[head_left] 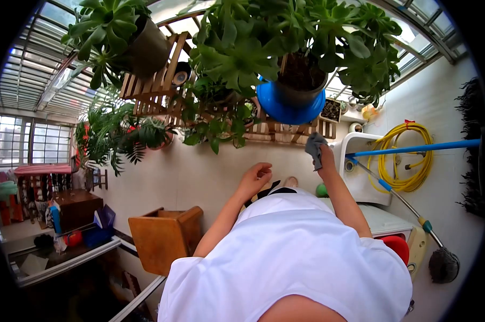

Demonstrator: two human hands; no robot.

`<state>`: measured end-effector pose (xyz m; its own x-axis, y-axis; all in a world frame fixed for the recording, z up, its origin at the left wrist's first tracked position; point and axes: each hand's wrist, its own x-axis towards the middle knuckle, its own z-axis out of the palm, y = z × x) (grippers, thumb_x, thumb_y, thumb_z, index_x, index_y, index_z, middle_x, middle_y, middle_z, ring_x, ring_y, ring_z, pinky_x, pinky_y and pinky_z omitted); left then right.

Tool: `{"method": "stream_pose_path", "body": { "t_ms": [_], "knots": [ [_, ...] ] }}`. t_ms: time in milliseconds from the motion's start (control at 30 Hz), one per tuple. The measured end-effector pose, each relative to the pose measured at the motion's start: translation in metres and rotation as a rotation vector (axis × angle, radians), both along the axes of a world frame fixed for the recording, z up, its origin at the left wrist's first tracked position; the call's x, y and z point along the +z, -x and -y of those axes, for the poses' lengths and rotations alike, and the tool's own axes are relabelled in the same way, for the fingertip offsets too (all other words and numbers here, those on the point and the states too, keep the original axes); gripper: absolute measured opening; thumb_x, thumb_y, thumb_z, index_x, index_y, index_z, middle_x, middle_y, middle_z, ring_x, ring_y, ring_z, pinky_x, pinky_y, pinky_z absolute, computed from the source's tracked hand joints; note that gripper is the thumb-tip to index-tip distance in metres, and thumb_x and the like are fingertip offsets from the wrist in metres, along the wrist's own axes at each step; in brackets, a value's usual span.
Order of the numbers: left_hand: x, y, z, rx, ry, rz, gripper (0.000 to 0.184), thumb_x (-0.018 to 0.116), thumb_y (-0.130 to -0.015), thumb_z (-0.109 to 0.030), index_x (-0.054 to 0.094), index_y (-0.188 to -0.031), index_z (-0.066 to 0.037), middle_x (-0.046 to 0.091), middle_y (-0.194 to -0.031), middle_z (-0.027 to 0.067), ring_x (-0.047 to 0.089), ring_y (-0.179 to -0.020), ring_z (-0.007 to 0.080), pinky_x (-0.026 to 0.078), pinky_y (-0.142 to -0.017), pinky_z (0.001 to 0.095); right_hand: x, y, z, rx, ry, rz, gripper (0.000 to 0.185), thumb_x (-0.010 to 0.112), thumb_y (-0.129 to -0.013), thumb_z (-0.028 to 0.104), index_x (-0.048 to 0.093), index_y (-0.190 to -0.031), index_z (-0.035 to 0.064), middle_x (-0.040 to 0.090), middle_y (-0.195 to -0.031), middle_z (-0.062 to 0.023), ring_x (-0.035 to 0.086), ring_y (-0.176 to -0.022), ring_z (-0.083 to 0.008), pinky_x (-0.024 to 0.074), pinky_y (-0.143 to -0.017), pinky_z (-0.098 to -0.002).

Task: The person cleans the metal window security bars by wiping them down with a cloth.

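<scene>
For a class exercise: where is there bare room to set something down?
Bare pale floor lies between the brown wooden furniture, slatted stand and left hand; a smaller patch shows between that hand and the grey cloth. Crowded: the stand, with potted plants, and beside the white basin, where yellow hose and blue pole overlap.

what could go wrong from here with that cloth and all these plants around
The right hand, gripping a grey cloth, might bump the pot with the blue saucer under it, perhaps spilling soil. The green leaves spread well past the pot's rim, so a careless swipe could snap some. The blue pole reaches across the white sink on that same side and might get knocked down.
</scene>
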<state>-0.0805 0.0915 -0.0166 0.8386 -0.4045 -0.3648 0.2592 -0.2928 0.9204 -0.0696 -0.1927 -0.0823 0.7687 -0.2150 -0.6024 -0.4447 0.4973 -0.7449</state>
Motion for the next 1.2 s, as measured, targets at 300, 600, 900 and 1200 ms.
{"method": "stream_pose_path", "body": {
  "t_ms": [300, 600, 900, 1200],
  "knots": [
    [0.107, -0.098, -0.050, -0.339, 0.018, 0.274, 0.042, 0.063, -0.085, -0.015, 0.052, -0.125, -0.005, 0.065, -0.095, 0.0063, 0.057, -0.073, 0.0103, 0.046, -0.064, 0.0242, 0.015, -0.058, 0.140, -0.744, 0.023, 0.462, 0.026, 0.050, -0.087, 0.016, 0.056, -0.110, 0.0060, 0.062, -0.101, -0.0061, 0.062, -0.087, -0.0176, 0.0520, -0.075, -0.0305],
    [0.326, -0.165, -0.054, -0.644, 0.247, 0.738, 0.041, 0.067, -0.077, -0.004, 0.058, -0.116, 0.004, 0.068, -0.080, 0.0116, 0.065, -0.069, 0.0149, 0.051, -0.063, 0.0257, 0.201, -0.075, 0.195, -0.899, 0.248, 0.828, 0.040, 0.065, -0.085, 0.023, 0.053, -0.118, 0.0048, 0.059, -0.110, -0.0030, 0.057, -0.099, -0.0149, 0.0459, -0.088, -0.0278],
    [0.427, -0.296, 0.061, -0.563, -0.365, 1.157, 0.038, 0.064, -0.084, -0.019, 0.058, -0.118, -0.004, 0.066, -0.098, 0.0102, 0.064, -0.084, 0.0170, 0.053, -0.074, 0.0296, 0.334, -0.185, 0.266, -0.887, 0.658, 1.138, 0.039, 0.063, -0.089, 0.021, 0.049, -0.123, 0.0070, 0.057, -0.111, -0.0034, 0.055, -0.100, -0.0138, 0.0430, -0.088, -0.0270],
    [0.484, -0.409, 0.186, 0.358, -0.821, 1.513, 0.074, 0.068, -0.079, -0.038, 0.037, -0.134, 0.001, 0.050, -0.124, 0.0220, 0.050, -0.115, 0.0339, 0.040, -0.099, 0.0378, 0.457, -0.308, 0.251, -0.744, 0.573, 1.325, 0.040, 0.062, -0.088, 0.015, 0.050, -0.125, 0.0068, 0.060, -0.109, -0.0067, 0.058, -0.096, -0.0161, 0.0451, -0.085, -0.0287]
  ]
}}
